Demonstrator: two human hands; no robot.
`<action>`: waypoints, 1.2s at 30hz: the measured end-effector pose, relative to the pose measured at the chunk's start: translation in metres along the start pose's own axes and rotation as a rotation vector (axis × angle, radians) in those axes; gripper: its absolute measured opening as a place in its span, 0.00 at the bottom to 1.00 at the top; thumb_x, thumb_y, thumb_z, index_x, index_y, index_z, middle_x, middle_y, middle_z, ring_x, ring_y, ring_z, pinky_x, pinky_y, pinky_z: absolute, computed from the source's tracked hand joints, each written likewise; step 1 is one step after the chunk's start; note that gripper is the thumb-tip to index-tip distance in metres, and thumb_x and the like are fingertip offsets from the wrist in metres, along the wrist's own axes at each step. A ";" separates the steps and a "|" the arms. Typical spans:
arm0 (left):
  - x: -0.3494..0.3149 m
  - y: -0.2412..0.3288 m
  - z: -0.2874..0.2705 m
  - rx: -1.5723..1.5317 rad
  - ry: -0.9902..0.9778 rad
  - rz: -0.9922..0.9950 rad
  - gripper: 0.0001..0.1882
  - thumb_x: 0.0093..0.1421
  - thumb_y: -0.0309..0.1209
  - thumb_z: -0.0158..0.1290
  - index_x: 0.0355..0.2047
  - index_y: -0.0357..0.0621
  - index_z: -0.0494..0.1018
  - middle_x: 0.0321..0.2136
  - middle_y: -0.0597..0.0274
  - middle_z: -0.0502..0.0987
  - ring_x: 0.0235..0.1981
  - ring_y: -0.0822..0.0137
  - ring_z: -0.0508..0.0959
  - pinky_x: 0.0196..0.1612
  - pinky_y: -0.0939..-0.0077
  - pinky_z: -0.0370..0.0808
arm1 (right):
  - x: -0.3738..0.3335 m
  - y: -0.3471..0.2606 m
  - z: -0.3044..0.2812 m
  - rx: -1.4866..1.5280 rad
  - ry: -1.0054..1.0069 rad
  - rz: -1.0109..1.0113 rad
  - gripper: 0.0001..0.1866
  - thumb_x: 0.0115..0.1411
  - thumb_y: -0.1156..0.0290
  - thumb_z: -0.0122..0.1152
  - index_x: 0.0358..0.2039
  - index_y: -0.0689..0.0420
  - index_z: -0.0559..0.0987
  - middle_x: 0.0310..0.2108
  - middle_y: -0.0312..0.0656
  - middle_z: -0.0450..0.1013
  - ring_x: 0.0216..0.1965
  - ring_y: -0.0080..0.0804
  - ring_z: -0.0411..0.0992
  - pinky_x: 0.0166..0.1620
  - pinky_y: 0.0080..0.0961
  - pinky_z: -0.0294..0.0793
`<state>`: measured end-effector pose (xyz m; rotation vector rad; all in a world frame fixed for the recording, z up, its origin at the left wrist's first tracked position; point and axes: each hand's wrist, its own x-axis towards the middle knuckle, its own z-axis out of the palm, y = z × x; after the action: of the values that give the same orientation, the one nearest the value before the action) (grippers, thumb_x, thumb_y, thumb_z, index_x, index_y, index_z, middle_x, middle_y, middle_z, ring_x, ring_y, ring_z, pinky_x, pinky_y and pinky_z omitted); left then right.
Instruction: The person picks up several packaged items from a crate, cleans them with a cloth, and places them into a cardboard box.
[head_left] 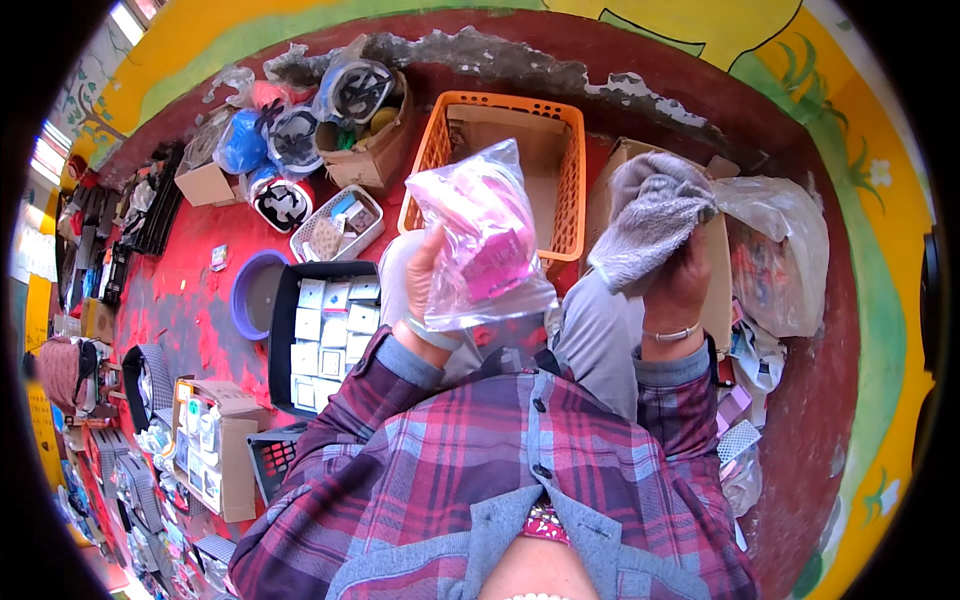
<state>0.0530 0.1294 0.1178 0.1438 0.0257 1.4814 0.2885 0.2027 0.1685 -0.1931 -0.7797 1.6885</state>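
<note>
My left hand (424,272) grips a clear plastic bag (482,235) by its left side, with pink items inside, among them a small pink box near the bottom. In my right hand (676,290) is a grey cloth (648,215), bunched up and hanging to the left over the fingers. Bag and cloth are held apart, above my lap. Just beyond the bag stands an orange plastic basket (575,180) with a piece of cardboard in it. Behind the cloth is a cardboard box (718,290), partly hidden by my right hand.
Left of my knees are a black bin (285,345) of small white boxes, a purple basin (240,300) and a white basket (372,235). A carton (385,150) with wrapped goods stands by the wall. A filled clear plastic sack (785,260) lies at right. More cartons (238,460) crowd the left.
</note>
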 end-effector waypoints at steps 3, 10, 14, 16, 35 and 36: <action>-0.005 -0.008 0.001 0.097 0.095 -0.146 0.26 0.57 0.30 0.51 0.55 0.37 0.61 0.48 0.49 0.72 0.48 0.53 0.73 0.55 0.55 0.69 | 0.006 0.002 0.011 -0.129 -0.039 -0.073 0.25 0.62 0.64 0.52 0.57 0.59 0.64 0.54 0.44 0.66 0.53 0.36 0.66 0.55 0.33 0.66; -0.009 -0.018 0.008 0.398 0.042 -0.216 0.27 0.57 0.26 0.49 0.57 0.35 0.59 0.49 0.54 0.70 0.50 0.59 0.72 0.55 0.67 0.66 | 0.000 0.059 0.028 -0.984 -0.239 -0.227 0.26 0.55 0.73 0.63 0.55 0.56 0.69 0.55 0.45 0.64 0.55 0.31 0.64 0.53 0.25 0.65; -0.015 -0.013 0.006 0.453 0.054 -0.248 0.26 0.57 0.26 0.50 0.56 0.35 0.60 0.49 0.53 0.70 0.50 0.60 0.72 0.55 0.67 0.66 | -0.006 0.062 0.029 -0.771 -0.133 -0.101 0.20 0.58 0.75 0.59 0.51 0.58 0.71 0.46 0.40 0.70 0.47 0.25 0.68 0.50 0.21 0.68; -0.014 -0.014 0.003 0.447 0.046 -0.276 0.26 0.57 0.25 0.50 0.56 0.35 0.60 0.49 0.53 0.70 0.50 0.60 0.72 0.55 0.67 0.66 | -0.005 0.067 0.024 -0.750 -0.054 -0.223 0.17 0.59 0.77 0.57 0.49 0.59 0.71 0.41 0.36 0.72 0.43 0.22 0.69 0.48 0.19 0.68; -0.014 -0.002 0.015 0.406 0.012 -0.395 0.27 0.54 0.22 0.51 0.55 0.32 0.60 0.45 0.49 0.73 0.44 0.58 0.76 0.51 0.66 0.72 | 0.010 0.028 -0.009 0.027 -0.086 0.210 0.26 0.65 0.56 0.45 0.60 0.52 0.58 0.51 0.46 0.66 0.49 0.35 0.69 0.53 0.34 0.70; -0.013 -0.002 0.016 0.446 0.038 -0.410 0.27 0.54 0.22 0.50 0.55 0.33 0.60 0.45 0.49 0.73 0.44 0.58 0.77 0.50 0.66 0.72 | 0.009 0.030 -0.003 0.132 -0.047 0.291 0.28 0.64 0.54 0.46 0.61 0.50 0.57 0.50 0.48 0.67 0.49 0.36 0.69 0.52 0.35 0.71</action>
<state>0.0555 0.1152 0.1323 0.4445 0.3956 1.0497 0.2632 0.2102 0.1508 -0.1820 -0.6966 2.0190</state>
